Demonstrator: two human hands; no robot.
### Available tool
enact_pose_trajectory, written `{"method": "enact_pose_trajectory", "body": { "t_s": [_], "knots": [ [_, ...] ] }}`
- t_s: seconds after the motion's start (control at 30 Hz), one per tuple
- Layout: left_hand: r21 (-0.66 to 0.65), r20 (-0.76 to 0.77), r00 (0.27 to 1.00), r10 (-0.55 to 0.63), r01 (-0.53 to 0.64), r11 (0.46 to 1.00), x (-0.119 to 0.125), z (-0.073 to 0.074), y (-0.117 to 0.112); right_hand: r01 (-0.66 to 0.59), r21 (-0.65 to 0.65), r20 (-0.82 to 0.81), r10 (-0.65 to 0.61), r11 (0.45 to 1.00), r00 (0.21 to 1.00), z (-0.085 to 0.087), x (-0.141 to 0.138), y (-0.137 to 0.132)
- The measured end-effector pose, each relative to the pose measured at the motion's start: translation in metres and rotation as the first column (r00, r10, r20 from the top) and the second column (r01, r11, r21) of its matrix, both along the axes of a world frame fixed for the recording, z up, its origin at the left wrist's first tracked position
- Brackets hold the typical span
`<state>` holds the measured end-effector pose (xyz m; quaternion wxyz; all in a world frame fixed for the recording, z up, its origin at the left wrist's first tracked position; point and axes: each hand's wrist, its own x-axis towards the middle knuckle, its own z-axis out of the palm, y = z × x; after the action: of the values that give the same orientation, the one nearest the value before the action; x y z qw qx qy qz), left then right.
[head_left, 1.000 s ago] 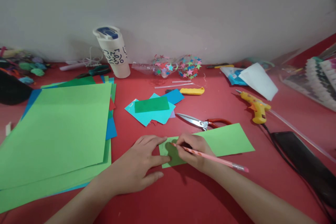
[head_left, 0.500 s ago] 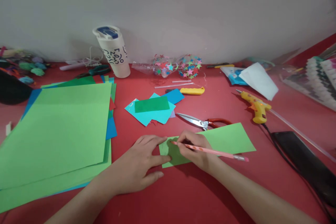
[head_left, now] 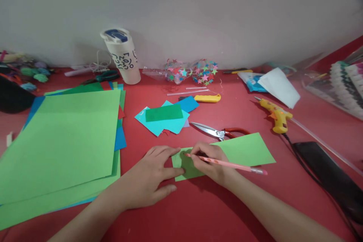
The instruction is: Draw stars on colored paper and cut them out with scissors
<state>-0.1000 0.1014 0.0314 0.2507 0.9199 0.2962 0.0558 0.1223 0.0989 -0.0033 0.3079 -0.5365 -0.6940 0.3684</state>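
Note:
A light green paper strip (head_left: pixel 244 150) lies slantwise on the red table in front of me. My left hand (head_left: pixel 153 176) rests flat with fingers spread, its fingertips on the strip's left end. In my right hand (head_left: pixel 211 160) is a pink pencil (head_left: pixel 235 165) with a pink eraser, gripped near its point. The tip touches the strip, close to faint pencil lines near the left end. Just behind the strip are scissors (head_left: pixel 217 132) with red handles, partly covered by it. Small cut pieces of turquoise paper (head_left: pixel 159 125) and a dark green piece (head_left: pixel 164 113) are stacked farther back.
At left lies a stack of large green sheets (head_left: pixel 68 140). A white tumbler (head_left: pixel 124 56) stands by the wall, with a yellow cutter (head_left: pixel 208 98) nearer the middle. On the right are a yellow glue gun (head_left: pixel 276 115) with its cord and a black case-like object (head_left: pixel 326 174).
Almost nothing differs. The pencil's eraser end and the strip's right end have shifted very slightly left; my left hand stays in place.

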Motion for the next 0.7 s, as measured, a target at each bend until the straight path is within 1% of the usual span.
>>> {"method": "enact_pose_trajectory", "body": {
  "t_s": [0.1, 0.17, 0.3, 0.4, 0.53, 0.7],
  "knots": [
    [0.002, -0.003, 1.000, -0.008, 0.008, 1.000, -0.0001, 0.0000, 0.0004, 0.023, -0.138, -0.161, -0.046, 0.990, 0.986, 0.0061, 0.0015, -0.0006],
    [0.002, 0.004, 1.000, -0.003, 0.003, 1.000, -0.0001, -0.0001, 0.0006, 0.033, -0.164, -0.190, -0.065, 0.986, 0.980, 0.0079, 0.0021, -0.0029],
    [-0.001, 0.000, 1.000, 0.003, -0.003, 1.000, -0.0007, -0.0005, -0.0001, -0.024, -0.049, -0.034, 0.023, 0.999, 0.999, 0.0067, 0.0021, -0.0083],
    [0.001, 0.017, 1.000, 0.009, -0.009, 1.000, -0.0013, -0.0012, -0.0005, -0.080, 0.000, 0.024, 0.080, 0.997, 0.997, 0.0059, 0.0021, -0.0088],
    [0.001, 0.041, 0.999, 0.012, -0.012, 1.000, -0.0013, -0.0019, -0.0001, -0.133, 0.007, 0.046, 0.133, 0.991, 0.990, 0.0042, 0.0029, -0.0059],
    [-0.012, 0.030, 0.999, 0.010, -0.010, 1.000, -0.0005, -0.0012, -0.0001, -0.157, -0.007, 0.030, 0.157, 0.988, 0.987, 0.0021, 0.0032, -0.0051]
  ]
}}
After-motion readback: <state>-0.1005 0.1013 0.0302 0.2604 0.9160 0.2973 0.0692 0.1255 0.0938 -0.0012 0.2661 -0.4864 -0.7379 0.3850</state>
